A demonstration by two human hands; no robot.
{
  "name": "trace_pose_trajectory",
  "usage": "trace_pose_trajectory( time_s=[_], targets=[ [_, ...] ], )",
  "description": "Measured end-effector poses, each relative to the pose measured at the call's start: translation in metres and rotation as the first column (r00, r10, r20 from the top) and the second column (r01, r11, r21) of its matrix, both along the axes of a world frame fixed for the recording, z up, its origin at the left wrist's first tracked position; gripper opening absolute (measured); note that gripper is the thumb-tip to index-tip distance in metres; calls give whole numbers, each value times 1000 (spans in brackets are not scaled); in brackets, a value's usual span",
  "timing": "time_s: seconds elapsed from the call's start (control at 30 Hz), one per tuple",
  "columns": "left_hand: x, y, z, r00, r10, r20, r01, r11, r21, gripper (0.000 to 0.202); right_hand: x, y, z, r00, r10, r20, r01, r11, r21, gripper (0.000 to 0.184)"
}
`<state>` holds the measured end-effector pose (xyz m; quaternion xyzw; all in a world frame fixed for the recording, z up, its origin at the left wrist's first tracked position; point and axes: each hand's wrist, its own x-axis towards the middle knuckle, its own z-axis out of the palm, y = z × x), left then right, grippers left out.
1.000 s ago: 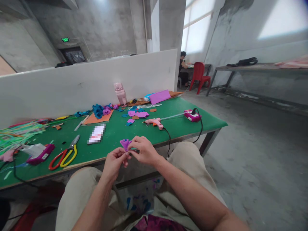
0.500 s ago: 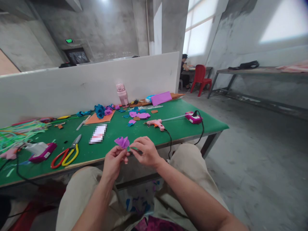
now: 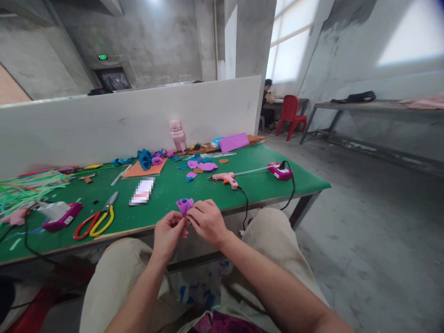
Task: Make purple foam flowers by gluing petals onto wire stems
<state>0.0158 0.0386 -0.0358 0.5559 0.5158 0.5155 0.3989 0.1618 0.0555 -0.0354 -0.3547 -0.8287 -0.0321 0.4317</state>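
Note:
A small purple flower [image 3: 184, 206] with a dark blue centre is held upright over the table's front edge. My left hand [image 3: 169, 232] pinches it from below, its fingers closed around the base. From the other side, my right hand [image 3: 207, 222] has thumb and fingertips pressed together against the flower's lower right petals. What sits between the fingertips under the flower is hidden. Beyond my right hand, a pink glue gun [image 3: 226, 179] lies on its side, a clear glue stick in its back end. Purple and blue petal pieces [image 3: 207, 166] lie scattered behind it.
The green table [image 3: 180, 185] bears red-and-yellow-handled scissors [image 3: 100, 217], a phone [image 3: 142, 191], an orange sheet [image 3: 145, 169] with finished flowers, and purple power strips [image 3: 280, 171]. A white partition [image 3: 132, 122] stands behind. A person [image 3: 268, 104] sits far back near a red chair [image 3: 290, 115].
My right hand has come in from beside the flower to touch its petals. The flower has turned, so its blue centre shows, and both hands have shifted slightly right.

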Motion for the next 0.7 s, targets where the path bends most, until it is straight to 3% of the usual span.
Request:
trace_pose_trajectory(
  time_s=[0.37,0.7],
  targets=[
    [3,-2,4,994,28,-102,-29,999,-14,19,-1,1,0,1000,-8,11,9,999,-38,9],
    [4,0,-1,993,18,-114,-23,999,-40,17,-3,0,-1,984,-52,168,38,995,88,19]
  ],
)
